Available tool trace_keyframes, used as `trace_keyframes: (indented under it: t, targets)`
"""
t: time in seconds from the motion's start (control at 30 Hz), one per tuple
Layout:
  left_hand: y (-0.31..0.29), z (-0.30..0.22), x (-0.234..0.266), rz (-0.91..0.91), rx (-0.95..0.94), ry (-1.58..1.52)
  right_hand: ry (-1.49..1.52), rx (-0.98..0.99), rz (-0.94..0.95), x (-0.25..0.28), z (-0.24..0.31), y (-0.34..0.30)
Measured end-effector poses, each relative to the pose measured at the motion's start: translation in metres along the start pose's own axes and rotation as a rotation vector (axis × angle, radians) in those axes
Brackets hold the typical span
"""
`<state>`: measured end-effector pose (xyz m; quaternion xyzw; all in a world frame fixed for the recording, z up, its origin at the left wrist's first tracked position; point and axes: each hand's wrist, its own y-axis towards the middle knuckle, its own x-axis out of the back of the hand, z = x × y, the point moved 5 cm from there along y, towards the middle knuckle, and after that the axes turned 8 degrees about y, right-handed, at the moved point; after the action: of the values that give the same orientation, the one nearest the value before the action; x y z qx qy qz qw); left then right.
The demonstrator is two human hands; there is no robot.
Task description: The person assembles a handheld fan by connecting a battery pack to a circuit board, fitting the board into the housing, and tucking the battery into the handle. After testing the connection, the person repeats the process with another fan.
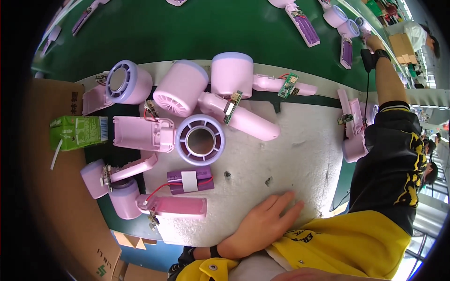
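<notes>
Nothing is grasped: left hand [262,225] lies flat, palm down, fingers loosely spread on the white foam pad [300,154], empty. Right hand [375,43] is stretched far forward over the green conveyor belt [187,28], at a row of lilac fan parts; it is too small to tell whether it is closed on anything. A black wristband sits on that wrist.

Nearest to the resting hand, just left of the fingertips: a purple battery pack [190,180] with a white label and red wire, lying loose on the pad. Below-left of it, an open pink handle shell [180,206], wired, with a body still unclosed.

Further from the hand, forward-left: a lilac ring housing [200,139] joined to an open pink shell [140,133]; beyond it three pink fan bodies [182,86] and handles with bare green circuit boards [288,85] exposed.

Judgement on progress: early to middle. Several units sit as open halves with boards and wires visible; the battery is not yet seated in any handle; no closed, finished unit shows on the pad.

A green drink carton [77,132] lies well left, on cardboard.
</notes>
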<state>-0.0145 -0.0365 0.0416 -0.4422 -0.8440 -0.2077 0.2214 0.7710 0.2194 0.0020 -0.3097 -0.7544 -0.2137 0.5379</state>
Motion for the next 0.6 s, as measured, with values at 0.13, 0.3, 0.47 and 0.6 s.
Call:
trace_keyframes:
  t: [0.13, 0.3, 0.47, 0.6]
  targets:
    - [0.007, 0.001, -0.004, -0.055, -0.057, -0.002, 0.014, -0.020, 0.051, 0.064, 0.004, -0.038]
    - [0.002, 0.006, -0.009, -0.152, -0.026, 0.028, 0.428, -0.088, -0.066, 0.153, 0.103, -0.122]
    - [-0.001, 0.011, -0.011, -0.281, -0.016, -0.044, 1.540, 0.456, 0.110, 0.241, 0.184, -0.346]
    - [0.000, 0.008, -0.009, -0.391, -0.009, -0.115, 1.517, 0.421, 0.243, 0.236, 0.176, -0.523]
